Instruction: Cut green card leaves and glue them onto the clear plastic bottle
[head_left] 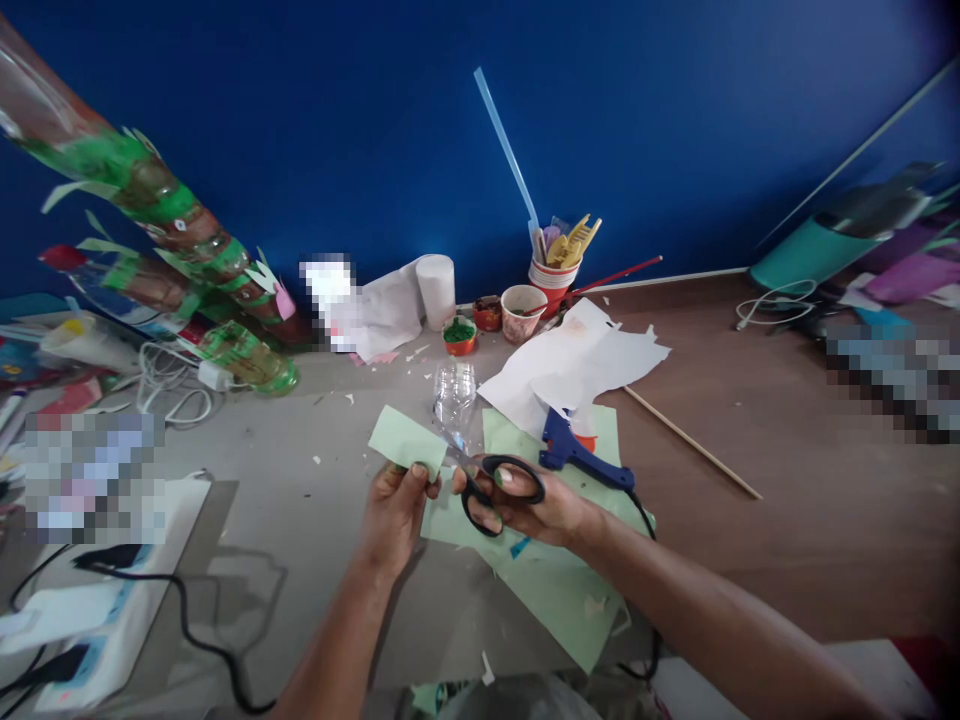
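Note:
Pinched in my left hand (397, 510) is a small piece of light green paper (405, 440), held up over the table. My right hand (536, 505) has its fingers through the black handles of a pair of scissors (517, 478). The scissor blades meet the right edge of the paper piece; how far they cut into it I cannot tell. Beneath my hands lie larger light green sheets (562, 590). A blue hot glue gun (581, 455) rests on them, just beyond my right hand. Behind the paper piece lies a clear plastic bottle part (454, 390).
A white paper sheet (585, 350), a green paint pot (459, 335) and a cup of plastic cutlery (555, 275) stand or lie towards the wall. A wooden stick (694, 440) is on the right. At left are a power strip (142, 600) with cables and painted bottle trunks (180, 225).

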